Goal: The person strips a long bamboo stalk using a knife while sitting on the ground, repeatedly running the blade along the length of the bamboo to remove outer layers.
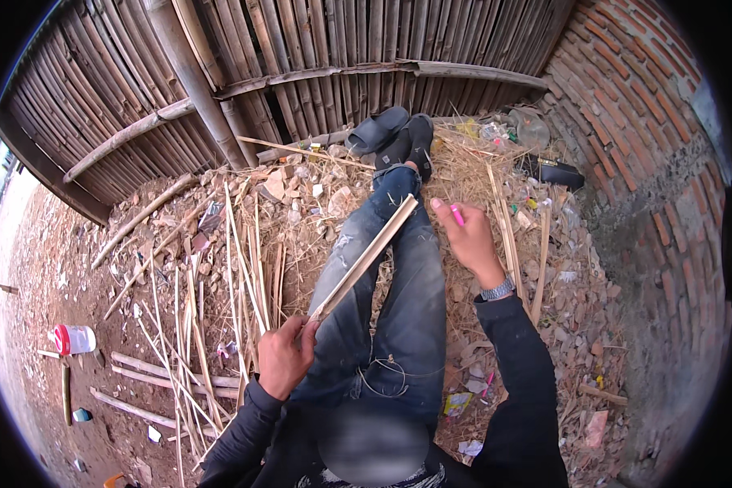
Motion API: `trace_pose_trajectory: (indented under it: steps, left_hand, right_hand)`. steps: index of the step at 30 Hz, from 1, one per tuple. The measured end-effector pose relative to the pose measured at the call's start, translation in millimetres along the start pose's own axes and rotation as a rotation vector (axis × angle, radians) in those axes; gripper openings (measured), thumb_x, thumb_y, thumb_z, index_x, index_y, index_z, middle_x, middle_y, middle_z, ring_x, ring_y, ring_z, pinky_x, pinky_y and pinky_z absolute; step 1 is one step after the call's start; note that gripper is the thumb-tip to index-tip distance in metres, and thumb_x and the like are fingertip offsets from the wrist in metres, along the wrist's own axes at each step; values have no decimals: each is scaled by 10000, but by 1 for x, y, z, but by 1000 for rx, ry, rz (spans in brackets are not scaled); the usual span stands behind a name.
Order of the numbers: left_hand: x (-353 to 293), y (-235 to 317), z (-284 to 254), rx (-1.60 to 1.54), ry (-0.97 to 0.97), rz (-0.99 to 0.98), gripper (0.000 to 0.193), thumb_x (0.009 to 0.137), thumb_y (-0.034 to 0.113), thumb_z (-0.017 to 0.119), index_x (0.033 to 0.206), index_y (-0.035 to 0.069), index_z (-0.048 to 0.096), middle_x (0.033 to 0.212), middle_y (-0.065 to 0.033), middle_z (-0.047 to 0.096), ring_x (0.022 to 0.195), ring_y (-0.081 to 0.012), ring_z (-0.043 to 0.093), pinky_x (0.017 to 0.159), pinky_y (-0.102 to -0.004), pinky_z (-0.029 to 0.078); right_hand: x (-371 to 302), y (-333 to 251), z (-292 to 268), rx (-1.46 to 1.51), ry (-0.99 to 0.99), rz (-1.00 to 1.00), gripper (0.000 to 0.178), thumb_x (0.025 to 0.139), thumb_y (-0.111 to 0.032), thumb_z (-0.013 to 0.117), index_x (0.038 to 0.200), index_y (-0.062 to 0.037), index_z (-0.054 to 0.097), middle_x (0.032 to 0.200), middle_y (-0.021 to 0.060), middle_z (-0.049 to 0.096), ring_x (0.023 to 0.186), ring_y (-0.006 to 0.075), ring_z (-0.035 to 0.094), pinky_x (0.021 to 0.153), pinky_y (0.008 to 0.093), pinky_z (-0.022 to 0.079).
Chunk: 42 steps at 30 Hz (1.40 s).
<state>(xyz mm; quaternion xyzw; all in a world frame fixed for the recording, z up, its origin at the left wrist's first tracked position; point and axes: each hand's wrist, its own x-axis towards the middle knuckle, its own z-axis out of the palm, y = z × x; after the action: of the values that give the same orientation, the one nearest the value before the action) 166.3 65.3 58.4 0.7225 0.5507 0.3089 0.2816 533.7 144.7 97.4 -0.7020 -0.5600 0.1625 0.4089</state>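
My left hand (284, 358) is closed round the lower end of a split bamboo strip (364, 260). The strip slants up and to the right above my outstretched legs (415, 301), its hollow pale side showing. To the right of its far end, my right hand (470, 242) is curled round a small pink object (457, 215). Only a short piece of that object shows between the fingers, so its kind is unclear. My right hand is apart from the strip. A thin loop of cord or fibre (386, 376) lies across my lap.
Long bamboo strips (189, 325) and thicker poles (134, 404) lie on the left. A red-and-white tub (75, 340) stands farther left. A bamboo fence (325, 32) closes the far side, a brick wall (667, 163) the right. Rubble, straw and a black object (559, 173) cover the ground.
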Motion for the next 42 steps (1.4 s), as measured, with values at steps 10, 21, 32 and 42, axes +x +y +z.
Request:
trace_pose_trajectory:
  steps: [10, 21, 32, 42]
  left_hand:
    - [7, 18, 4, 131, 62, 202, 284, 935, 90, 769, 1215, 44, 779, 679, -141, 645, 545, -280, 645, 548, -405, 483]
    - [7, 12, -2, -209, -131, 35, 375, 976, 81, 720, 1346, 18, 717, 749, -131, 615, 612, -173, 558, 607, -345, 456]
    - [5, 12, -10, -159, -177, 14, 345, 973, 70, 720, 1308, -13, 725, 868, -205, 717, 678, -215, 681, 655, -341, 518]
    - [2, 2, -2, -156, -167, -11, 343, 969, 73, 714, 1294, -37, 722, 727, -185, 599, 613, -221, 576, 613, -374, 470]
  right_hand:
    - [2, -16, 34, 463, -54, 136, 403, 989, -388, 772, 896, 2, 740, 665, 49, 614, 610, 137, 519, 578, 350, 424]
    - [-32, -34, 22, 9, -135, -69, 433, 1115, -392, 552, 946, 6, 581, 796, 235, 647, 772, 481, 650, 659, 508, 477]
    - [-32, -20, 44, 36, -27, -132, 408, 1139, -335, 489, 954, -2, 638, 728, 255, 609, 701, 475, 632, 613, 522, 444]
    - [-56, -22, 74, 115, -252, -180, 420, 1127, -348, 523, 951, 11, 653, 783, 293, 620, 779, 529, 609, 618, 514, 453]
